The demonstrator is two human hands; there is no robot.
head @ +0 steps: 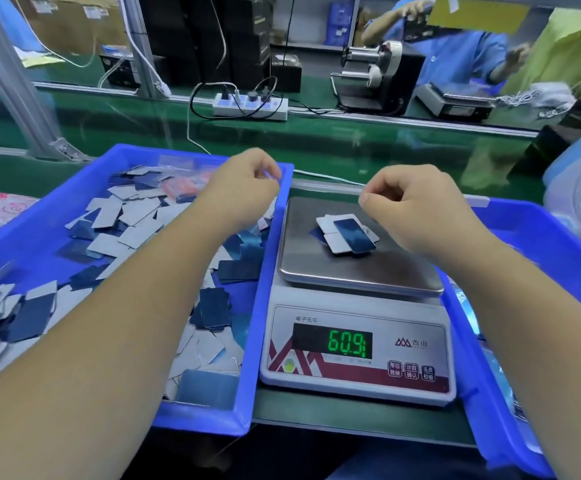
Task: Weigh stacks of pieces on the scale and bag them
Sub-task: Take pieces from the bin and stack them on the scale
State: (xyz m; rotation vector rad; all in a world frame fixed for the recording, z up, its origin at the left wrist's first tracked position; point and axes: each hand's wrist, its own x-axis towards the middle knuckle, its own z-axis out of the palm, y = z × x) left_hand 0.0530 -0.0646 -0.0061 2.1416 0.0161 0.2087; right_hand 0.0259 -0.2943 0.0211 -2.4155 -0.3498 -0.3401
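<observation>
Nearest, the scale [356, 306] sits on the green bench between two blue bins; its green display [349, 342] reads about 60.9. On its steel pan [361, 268] lies a small, loosely fanned stack of pieces [346, 233], blue and white faces showing. Left of the scale, the left bin [258, 306] holds a loose heap of the same pieces [109, 244]. Right of the scale, the right bin [538, 244] shows only its rim and wall. Above the pan's far edge, the right hand [417, 213] hovers with fingers curled and thumb pinched to forefinger; what it holds, if anything, cannot be told. The left hand [244, 188] is likewise curled and pinched above the left bin's far corner. Beyond the scale, a white power strip [251, 106] lies on the bench.
</observation>
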